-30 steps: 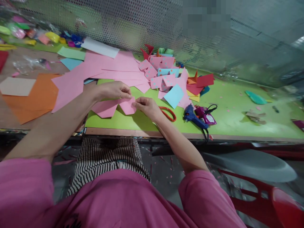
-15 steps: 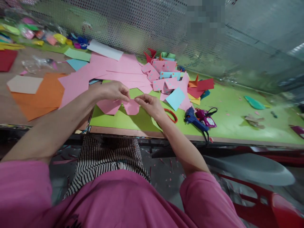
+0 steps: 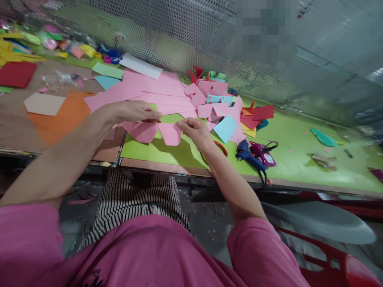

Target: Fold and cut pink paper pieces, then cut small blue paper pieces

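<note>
Over the table's front edge, a cut pink paper (image 3: pixel 171 134) hangs between my two hands, with another pink lobe (image 3: pixel 144 132) on its left. My left hand (image 3: pixel 146 112) pinches the top of the paper near its middle. At the upper right corner my right hand (image 3: pixel 191 128) grips it between thumb and finger. Partly under my right forearm lie orange-handled scissors (image 3: pixel 221 148); their blades cannot be made out. Large pink sheets (image 3: pixel 161 89) are spread behind my hands.
Right of my hands are a light blue paper (image 3: pixel 225 128), a blue glue gun (image 3: pixel 249 155) and a purple device (image 3: pixel 267 156). Dotted folded papers (image 3: pixel 220 87) stand behind. Orange paper (image 3: pixel 56 119) lies left; a perforated metal screen (image 3: pixel 179 36) borders the table.
The pink paper between my hands is spread wider and flatter. My right hand has moved slightly right, away from my left. The whole view has shifted a little.
</note>
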A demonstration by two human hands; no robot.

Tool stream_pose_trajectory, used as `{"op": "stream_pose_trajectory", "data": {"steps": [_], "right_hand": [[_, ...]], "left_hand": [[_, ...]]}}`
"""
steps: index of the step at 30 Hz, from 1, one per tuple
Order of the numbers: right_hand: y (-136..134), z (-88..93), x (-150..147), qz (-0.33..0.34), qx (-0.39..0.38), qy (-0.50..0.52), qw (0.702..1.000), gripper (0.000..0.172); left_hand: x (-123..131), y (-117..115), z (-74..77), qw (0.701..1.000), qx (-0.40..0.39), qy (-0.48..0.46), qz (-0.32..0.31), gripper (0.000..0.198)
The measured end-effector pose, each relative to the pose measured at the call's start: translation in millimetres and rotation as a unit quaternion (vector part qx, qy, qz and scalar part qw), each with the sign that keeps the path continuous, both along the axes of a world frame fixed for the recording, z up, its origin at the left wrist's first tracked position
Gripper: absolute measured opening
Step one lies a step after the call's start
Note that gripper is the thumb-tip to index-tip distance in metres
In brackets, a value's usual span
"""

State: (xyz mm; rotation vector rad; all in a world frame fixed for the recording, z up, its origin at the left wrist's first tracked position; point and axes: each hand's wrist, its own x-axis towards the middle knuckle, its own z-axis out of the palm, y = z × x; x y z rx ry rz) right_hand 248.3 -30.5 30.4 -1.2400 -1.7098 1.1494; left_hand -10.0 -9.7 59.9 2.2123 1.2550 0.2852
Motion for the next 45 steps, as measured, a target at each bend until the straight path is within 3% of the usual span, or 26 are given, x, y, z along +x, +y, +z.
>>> {"op": "stream_pose_trajectory", "data": {"steps": [3, 7, 10, 13, 17, 19, 21, 23, 25, 28, 31, 35, 39, 42, 45], "right_hand": [[4, 2.7, 2, 0.005, -0.004, 0.007, 1.0, 0.027], [8, 2.6, 4, 0.015, 0.028, 0.0, 0.999, 0.026], [7, 2.4, 2, -0.028, 0.16, -0.015, 0.987, 0.024], [0, 2.7, -3, -0.063, 0.308, -0.059, 0.947, 0.021], [-8, 3.5, -13, -0.04, 0.352, -0.111, 0.929, 0.023], [-12, 5.2, -18, -0.047, 0.372, -0.143, 0.916, 0.025], [-15, 7.5, -20, -0.066, 0.42, -0.196, 0.884, 0.03], [-17, 8.6, -19, -0.067, 0.461, -0.261, 0.845, 0.034], [-18, 7.8, -17, -0.047, 0.474, -0.31, 0.823, 0.026], [-15, 4.0, -14, -0.015, 0.458, -0.327, 0.826, 0.022], [-9, 0.0, -15, 0.014, 0.446, -0.308, 0.84, 0.025], [-11, -6.0, -25, 0.072, 0.443, -0.342, 0.826, 0.043], [-27, -13.1, -31, 0.153, 0.422, -0.351, 0.822, 0.034], [-43, -20.7, -29, 0.215, 0.423, -0.335, 0.814, 0.037], [-55, -31.8, -26, 0.249, 0.414, -0.33, 0.811, 0.049]], "left_hand": [[-12, -5, -3.7, 0.991, -0.102, -0.002, 0.083, 0.064], [-16, -15, -6.6, 0.983, -0.14, -0.036, 0.117, 0.052], [-12, -20, -4.9, 0.977, -0.129, -0.076, 0.153, 0.047], [-9, -21, -2.7, 0.974, -0.093, -0.118, 0.171, 0.046], [-7, -20, 0.5, 0.981, -0.026, -0.129, 0.143, 0.047], [-4, -21, 2.4, 0.986, 0.026, -0.091, 0.134, 0.044], [1, -25, 3.6, 0.987, 0.113, -0.027, 0.112, 0.04], [8, -31, 3.9, 0.969, 0.23, 0.052, 0.077, 0.036], [14, -41, 4.3, 0.932, 0.336, 0.123, 0.063, 0.035], [20, -60, 7.4, 0.884, 0.429, 0.166, 0.084, 0.036], [24, -79, 11.9, 0.867, 0.46, 0.175, 0.085, 0.04], [27, -97, 15.2, 0.882, 0.435, 0.171, 0.06, 0.039], [8, -106, 12.0, 0.907, 0.375, 0.162, 0.104, 0.037], [-18, -109, -2.8, 0.947, 0.25, 0.168, 0.115, 0.045], [-34, -113, -24.2, 0.978, 0.132, 0.134, 0.087, 0.051]]}}
